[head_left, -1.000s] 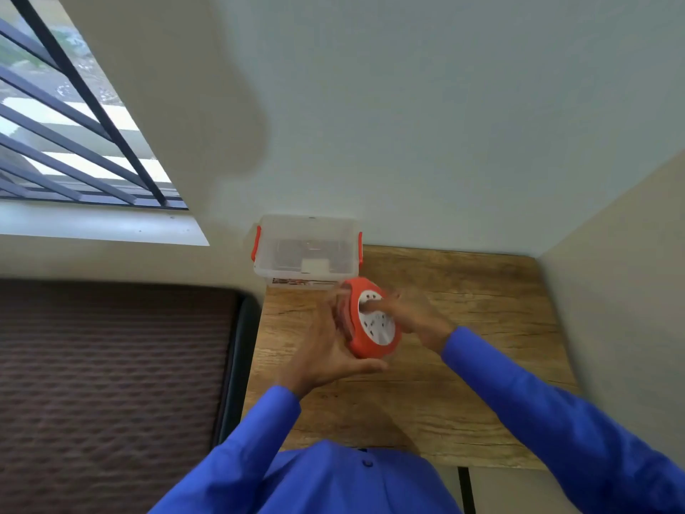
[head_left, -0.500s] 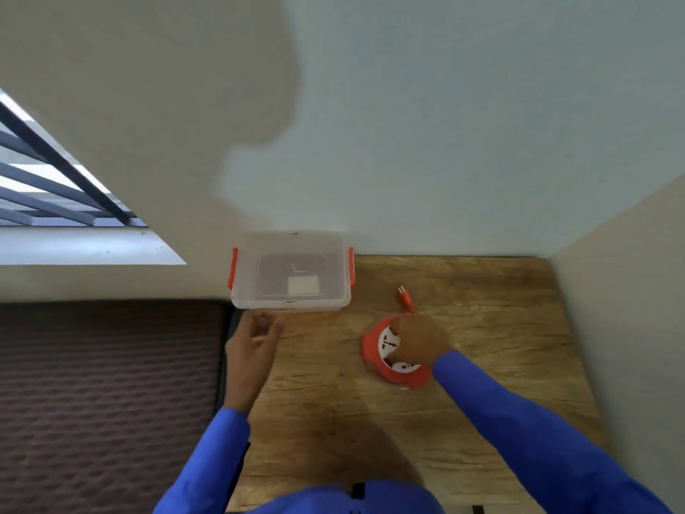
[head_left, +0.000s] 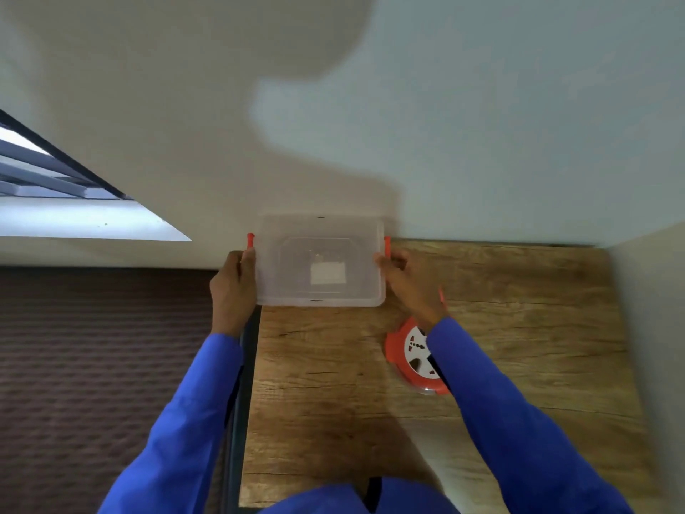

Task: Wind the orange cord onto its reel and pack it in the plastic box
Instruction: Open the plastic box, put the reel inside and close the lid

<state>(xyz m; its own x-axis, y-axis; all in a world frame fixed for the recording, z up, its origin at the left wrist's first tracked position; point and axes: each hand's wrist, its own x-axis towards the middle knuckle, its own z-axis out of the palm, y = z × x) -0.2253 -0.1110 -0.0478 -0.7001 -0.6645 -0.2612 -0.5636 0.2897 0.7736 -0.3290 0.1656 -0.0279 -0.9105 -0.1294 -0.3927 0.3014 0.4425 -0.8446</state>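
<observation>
A clear plastic box (head_left: pixel 320 231) with its lid on and orange side clips stands at the table's far left corner against the wall. My left hand (head_left: pixel 233 287) grips its left side at the clip. My right hand (head_left: pixel 407 280) holds its right side at the other clip. The orange cord reel (head_left: pixel 398 350), with a white socket face, lies flat on the wooden table (head_left: pixel 333 383) to the right, partly hidden under my right sleeve. A bit of orange plug (head_left: pixel 442 294) shows just beyond my right wrist.
A wall runs behind the table and another closes its right side. A dark ribbed surface (head_left: pixel 103 365) lies left of the table, below a barred window (head_left: pixel 44 172). Bare wood lies in front of the box.
I set the reel down on the table to the right. My left hand went to the box first, then my right hand left the reel and took the box's right side.
</observation>
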